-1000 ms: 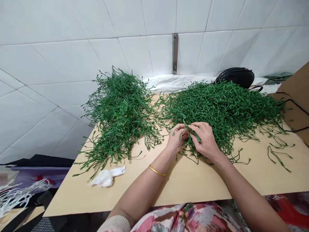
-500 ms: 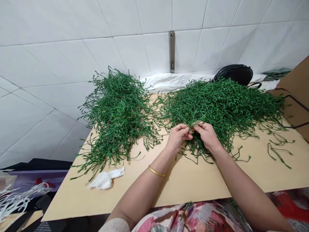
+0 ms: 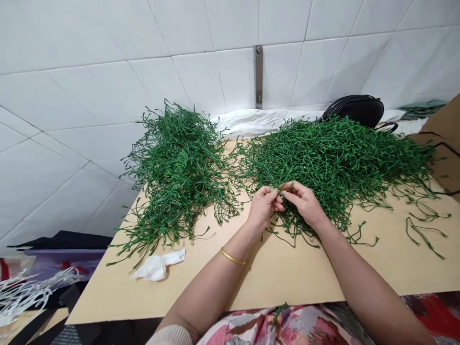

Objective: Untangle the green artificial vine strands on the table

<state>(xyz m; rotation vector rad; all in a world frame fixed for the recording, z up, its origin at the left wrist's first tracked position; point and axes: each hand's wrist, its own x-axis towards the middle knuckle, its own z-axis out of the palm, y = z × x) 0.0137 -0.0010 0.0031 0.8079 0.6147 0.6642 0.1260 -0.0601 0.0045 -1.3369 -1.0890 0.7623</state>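
Observation:
My left hand (image 3: 265, 206), with a gold bangle (image 3: 233, 257) on its wrist, pinches a green cord (image 3: 279, 190) between thumb and fingertips. Right beside it, my right hand (image 3: 302, 202) pinches the same small bit of cord, the fingertips of both hands nearly touching. Just behind and under the hands spreads a large heap of green cords (image 3: 330, 153) with small tufted or knotted ends. A second heap of the same cords (image 3: 176, 167) lies to the left. What exactly sits between the fingertips is partly hidden.
A crumpled white tissue (image 3: 158, 266) lies near the left of the tan tabletop (image 3: 287, 273). Loose cords (image 3: 422, 232) are scattered at the right. Behind the heaps stand a black pouch (image 3: 354, 110) and white sheeting (image 3: 247, 123) against the tiled wall. A cardboard box (image 3: 445, 143) is at the right.
My right hand has shifted slightly left, its fingers now closer over the left fingertips. My left hand stays nearly in place. The view has turned a little.

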